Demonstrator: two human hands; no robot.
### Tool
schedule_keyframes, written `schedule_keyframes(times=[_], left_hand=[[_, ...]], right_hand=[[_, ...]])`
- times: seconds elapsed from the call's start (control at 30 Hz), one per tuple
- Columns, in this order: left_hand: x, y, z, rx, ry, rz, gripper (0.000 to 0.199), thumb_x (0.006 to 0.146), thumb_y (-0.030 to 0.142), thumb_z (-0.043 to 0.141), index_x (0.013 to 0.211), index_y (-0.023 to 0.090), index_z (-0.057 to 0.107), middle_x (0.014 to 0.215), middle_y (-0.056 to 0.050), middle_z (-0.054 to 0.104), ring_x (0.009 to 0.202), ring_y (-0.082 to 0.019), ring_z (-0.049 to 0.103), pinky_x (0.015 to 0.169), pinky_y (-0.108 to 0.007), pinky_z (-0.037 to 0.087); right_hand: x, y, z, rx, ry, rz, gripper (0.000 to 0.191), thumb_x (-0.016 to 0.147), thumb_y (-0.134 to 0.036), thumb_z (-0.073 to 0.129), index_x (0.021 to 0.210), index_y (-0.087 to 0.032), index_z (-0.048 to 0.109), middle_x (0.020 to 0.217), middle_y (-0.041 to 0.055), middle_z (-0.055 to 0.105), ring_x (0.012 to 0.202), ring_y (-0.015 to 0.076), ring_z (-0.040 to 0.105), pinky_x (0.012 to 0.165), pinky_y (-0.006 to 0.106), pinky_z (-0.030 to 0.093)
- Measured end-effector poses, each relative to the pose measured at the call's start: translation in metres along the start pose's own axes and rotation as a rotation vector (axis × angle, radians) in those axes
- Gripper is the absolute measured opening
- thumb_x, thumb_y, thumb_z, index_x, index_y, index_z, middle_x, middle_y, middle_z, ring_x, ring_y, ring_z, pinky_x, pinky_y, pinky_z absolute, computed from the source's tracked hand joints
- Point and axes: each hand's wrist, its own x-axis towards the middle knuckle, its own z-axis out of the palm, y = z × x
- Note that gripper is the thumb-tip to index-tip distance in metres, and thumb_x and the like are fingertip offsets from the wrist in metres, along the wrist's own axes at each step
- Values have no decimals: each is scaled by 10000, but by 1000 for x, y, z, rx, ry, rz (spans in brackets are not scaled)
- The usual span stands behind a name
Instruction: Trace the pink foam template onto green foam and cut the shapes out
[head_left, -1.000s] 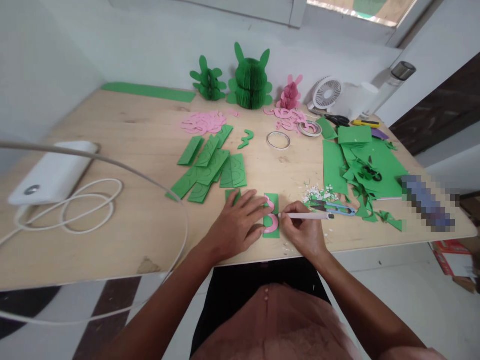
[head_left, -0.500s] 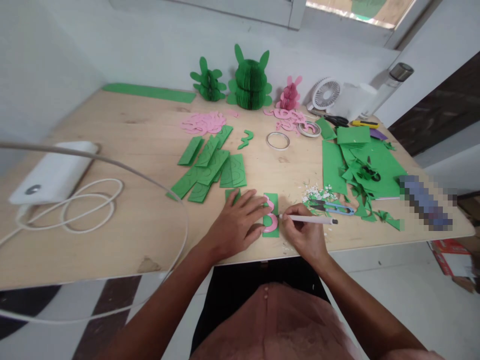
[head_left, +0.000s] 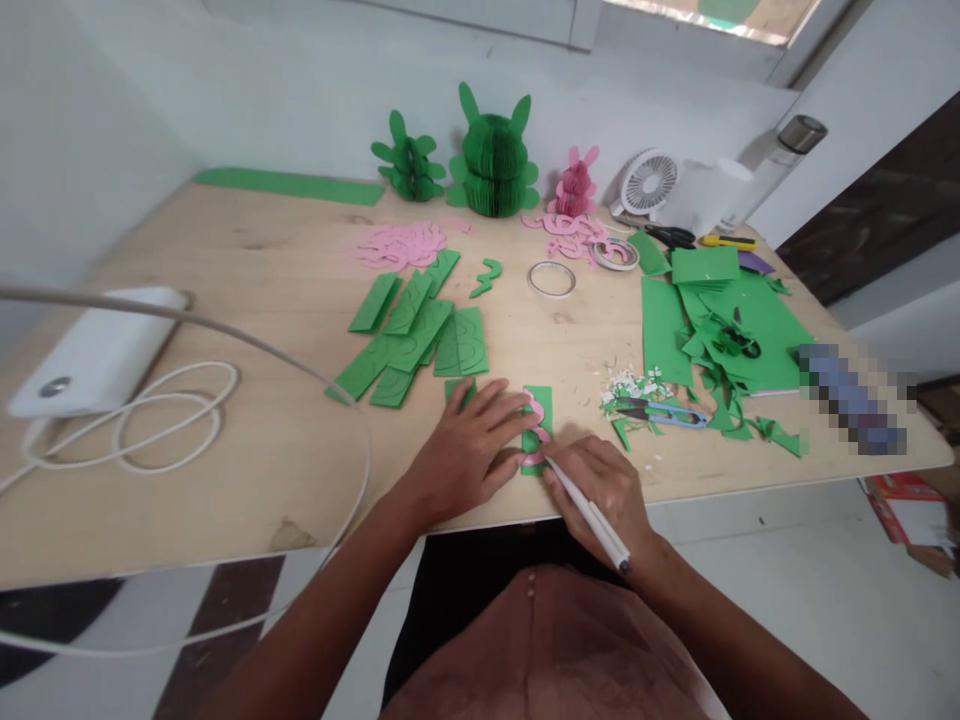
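Near the front edge of the table lies a small green paper strip (head_left: 547, 398) with a curvy pink paper cutout (head_left: 538, 406) on top. My left hand (head_left: 466, 447) rests flat with fingers spread, its fingertips on the left side of the cutout. A white pen (head_left: 596, 522) is gripped in my right hand (head_left: 607, 487), its tip at the lower right edge of the cutout. Another green strip (head_left: 460, 391) is partly hidden under my left fingers. Beyond them lies a pile of folded green strips (head_left: 420, 335) bearing drawn curved outlines.
Blue thread snips (head_left: 667, 413) lie at right beside paper scraps (head_left: 630, 385) and green sheets (head_left: 664, 325). Pink cutouts (head_left: 401, 245), a tape ring (head_left: 551, 280) and green paper figures (head_left: 495, 165) are farther back. A white cable (head_left: 367, 440) loops at left.
My right hand has moved slightly down, and the pen has swung from nearly level to slanting, its tip now lower along the cutout's edge. My left hand stays on the paper.
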Motion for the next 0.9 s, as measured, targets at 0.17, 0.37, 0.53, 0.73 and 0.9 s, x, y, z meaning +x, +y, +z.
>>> schedule_keyframes(times=[0.17,0.37,0.53,0.73,0.9], left_hand=[[0,0,-1,8,-17,6,410,903,261,503,1306,262,578,1414,-56,541,1375,-313,360,1144,-567,210],[1,-2,-1,24,-16,25,339,910,262,502,1223,277,631,1397,-52,556,1369,-310,368,1140,-569,207],[1,-2,-1,24,-27,25,320,908,267,506,1194,283,650,1399,-52,554,1369,-322,372,1132,-577,208],[1,-2,-2,13,-27,23,314,912,265,502,1185,284,656,1400,-48,556,1368,-319,376,1128,-571,208],[1,-2,-2,13,-28,25,315,908,259,508,1185,282,657,1402,-52,553,1368,-321,372,1129,-575,211]], right_hand=[[-3,-2,2,-40,-14,4,230,916,-140,531,1104,-152,663,862,91,748,752,236,640,707,393,496],[-4,-2,5,-29,0,17,250,911,-127,528,1121,-165,660,856,90,753,752,241,643,718,400,497],[0,-1,-1,86,36,51,225,904,-122,528,1077,-176,662,848,82,749,726,227,646,694,385,502],[8,9,-5,373,176,400,128,898,-188,558,950,-213,672,906,65,739,852,208,684,791,357,538],[11,13,1,441,135,548,53,872,-228,585,894,-216,631,791,19,694,676,158,643,624,278,516]])
